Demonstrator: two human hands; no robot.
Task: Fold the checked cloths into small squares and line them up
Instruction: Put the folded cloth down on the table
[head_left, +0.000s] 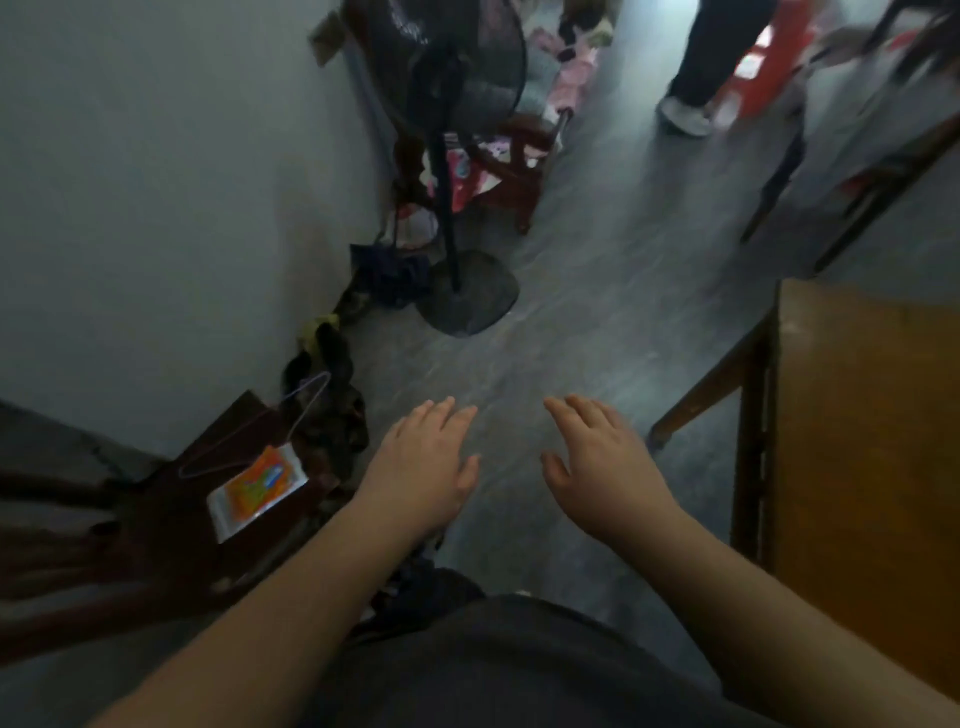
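Cloths unseen; left hand (427, 460), right hand (602, 462) outspread.

Right of the right hand (602, 467), smooth orange-brown wood with a dull sheen on the table top (872, 415). Under both hands, hard grey floor (519, 374), smooth and faintly glossy. Left of the left hand (423, 462), dark varnished wood of a chair (156, 519), bearing a glossy plastic packet (257, 491). Beyond the hands, matt black fan stand (449, 208); further left, matt painted wall (156, 182).
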